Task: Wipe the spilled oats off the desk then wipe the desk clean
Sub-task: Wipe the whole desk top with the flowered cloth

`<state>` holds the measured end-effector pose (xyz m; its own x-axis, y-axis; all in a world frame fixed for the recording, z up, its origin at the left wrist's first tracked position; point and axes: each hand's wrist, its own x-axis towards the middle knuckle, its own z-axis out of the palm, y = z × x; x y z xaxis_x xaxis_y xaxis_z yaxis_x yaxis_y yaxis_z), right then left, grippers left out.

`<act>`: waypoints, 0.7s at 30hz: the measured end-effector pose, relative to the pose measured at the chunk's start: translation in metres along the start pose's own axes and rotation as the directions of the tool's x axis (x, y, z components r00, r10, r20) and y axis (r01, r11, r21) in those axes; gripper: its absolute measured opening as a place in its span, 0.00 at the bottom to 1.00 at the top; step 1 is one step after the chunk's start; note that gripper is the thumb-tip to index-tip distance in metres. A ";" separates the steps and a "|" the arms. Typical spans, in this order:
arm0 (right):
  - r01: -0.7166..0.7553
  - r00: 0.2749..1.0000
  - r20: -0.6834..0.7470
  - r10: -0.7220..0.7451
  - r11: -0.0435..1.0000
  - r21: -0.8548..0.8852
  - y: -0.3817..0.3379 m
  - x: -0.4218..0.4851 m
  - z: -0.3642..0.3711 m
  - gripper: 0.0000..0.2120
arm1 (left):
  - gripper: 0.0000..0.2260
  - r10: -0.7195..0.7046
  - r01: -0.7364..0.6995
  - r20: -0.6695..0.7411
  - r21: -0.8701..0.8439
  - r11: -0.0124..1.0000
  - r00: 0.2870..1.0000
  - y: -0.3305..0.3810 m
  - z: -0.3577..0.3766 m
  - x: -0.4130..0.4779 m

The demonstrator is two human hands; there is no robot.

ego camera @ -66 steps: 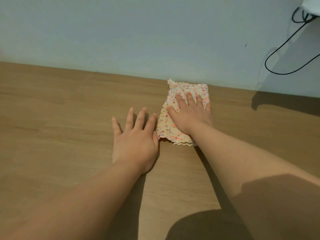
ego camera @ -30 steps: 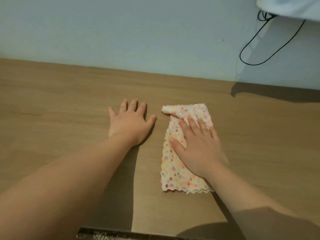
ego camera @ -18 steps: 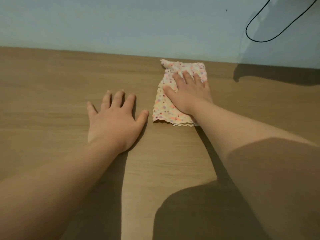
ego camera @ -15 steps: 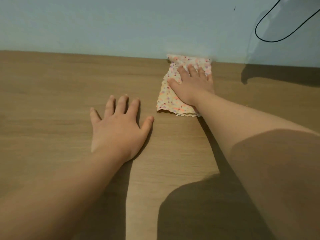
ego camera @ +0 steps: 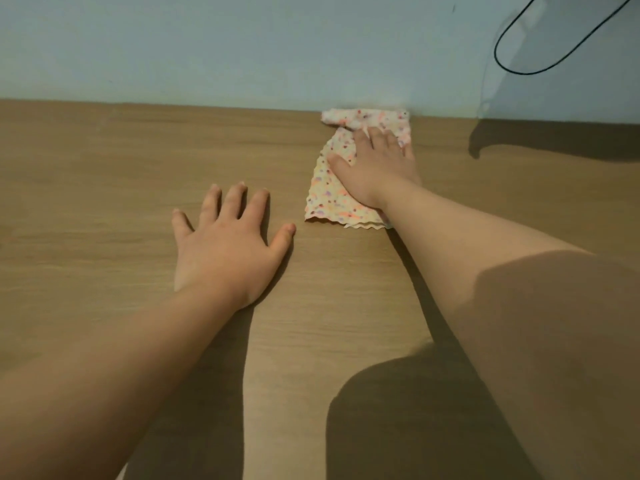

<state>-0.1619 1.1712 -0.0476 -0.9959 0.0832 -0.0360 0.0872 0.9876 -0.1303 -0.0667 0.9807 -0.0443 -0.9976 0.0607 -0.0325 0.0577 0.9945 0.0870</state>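
The wooden desk (ego camera: 86,188) fills the lower part of the view and runs back to a pale blue wall (ego camera: 242,46).

Left of centre, the left hand (ego camera: 225,247) lies palm down on the bare wood. All 5 fingers are straight and spread, the thumb pointing right, and it holds nothing. Its forearm comes in from the lower left corner.

Just right of that thumb, apart from it, lies the cloth (ego camera: 329,199): cream with pink, orange and purple spots, folded into a long strip that reaches from a wavy near edge back to the wall. Its far end looks bunched up against the base of the wall, though the blur there makes this hard to confirm.

The right hand (ego camera: 375,168) presses flat on the far half of the cloth, fingers stretched out toward the wall and close together, thumb out to the left on the fabric. It pins the cloth down without curling round it.

At the upper right, a black cable (ego camera: 519,60) loops down the wall.
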 end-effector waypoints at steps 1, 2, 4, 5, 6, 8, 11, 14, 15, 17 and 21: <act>0.008 1.000 -0.003 -0.008 1.000 0.010 0.003 -0.013 0.000 0.33 | 0.29 0.000 0.000 -0.007 -0.005 1.000 1.000 0.000 0.000 0.001; 0.019 1.000 0.004 -0.019 1.000 0.017 0.006 -0.026 -0.001 0.31 | 0.29 0.000 0.000 -0.009 -0.009 1.000 1.000 0.001 -0.001 0.001; 0.048 0.998 0.029 -0.048 0.999 0.012 0.010 -0.058 -0.002 0.30 | 0.28 -0.003 0.003 -0.003 -0.009 1.000 1.000 0.002 -0.001 0.001; 0.058 0.998 0.030 -0.058 0.998 0.005 0.013 -0.074 -0.001 0.30 | 0.28 -0.002 0.002 -0.003 -0.011 1.000 1.000 0.003 -0.001 0.001; 0.065 0.997 0.032 -0.065 0.998 -0.003 0.017 -0.088 -0.002 0.30 | 0.28 0.000 0.000 -0.002 -0.015 1.000 1.000 0.003 -0.001 0.001; 0.072 0.997 0.041 -0.070 0.997 -0.028 0.025 -0.112 -0.003 0.30 | 0.28 0.004 -0.004 -0.005 -0.017 1.000 1.000 0.003 -0.001 -0.001; 0.060 0.998 0.038 -0.058 0.997 -0.047 0.031 -0.123 -0.003 0.31 | 0.28 0.014 -0.015 -0.014 -0.021 1.000 1.000 0.002 -0.001 -0.002; -0.009 0.998 0.058 0.012 0.999 -0.052 0.035 -0.108 -0.003 0.31 | 0.28 0.012 -0.012 -0.009 -0.024 1.000 1.000 0.002 -0.001 -0.002; -0.048 0.996 0.070 0.052 0.998 -0.049 0.039 -0.100 -0.004 0.31 | 0.28 0.012 -0.012 -0.006 -0.022 1.000 1.000 0.002 0.000 -0.002; -0.130 0.988 0.078 0.133 0.991 -0.041 0.051 -0.082 -0.005 0.30 | 0.29 0.008 -0.009 -0.010 -0.020 1.000 1.000 0.003 0.001 -0.002; -0.254 0.965 0.052 0.258 0.965 -0.066 0.076 -0.042 -0.012 0.33 | 0.29 0.010 -0.010 -0.002 -0.012 1.000 1.000 0.002 0.000 -0.002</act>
<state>-0.1139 1.2439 -0.0442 -0.9370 0.3281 -0.1201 0.3359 0.9405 -0.0514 -0.0648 0.9827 -0.0443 -0.9971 0.0702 -0.0294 0.0670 0.9928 0.0994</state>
